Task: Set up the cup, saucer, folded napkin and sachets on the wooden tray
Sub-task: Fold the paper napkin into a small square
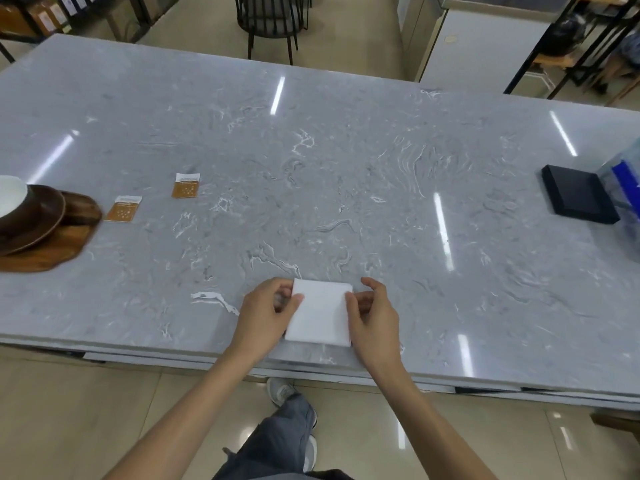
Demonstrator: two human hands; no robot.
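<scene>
Gripping a white napkin (pixel 320 311) by its two side edges, a person stands at a grey marble-patterned counter (pixel 346 161), seen from the head camera. The left hand (pixel 266 311) pinches the napkin's left edge between thumb and fingers; the right hand (pixel 372 315) pinches the right edge the same way. The napkin is folded into a near square and lies close to the counter's near edge, between the hands; whether it rests flat or is lifted slightly cannot be told.

At far left a wooden tray (pixel 52 244) sits on the counter, partly cut off by the frame. A dark brown saucer (pixel 34 220) lies on the tray, and a white cup (pixel 12 197) stands on the saucer. Two brown-and-white sachets lie flat on the counter, off the tray: the near sachet (pixel 123 208) just right of it, the far sachet (pixel 186 185) farther right and back. Both are well apart from the napkin.

At far right a flat black box (pixel 578 199) lies beside a clear plastic container (pixel 623 188) with blue markings. Beyond the counter stands a black chair (pixel 268 19). Below the counter's edge, grey trousers and a grey shoe (pixel 280 391) show on the tiled floor (pixel 104 410).
</scene>
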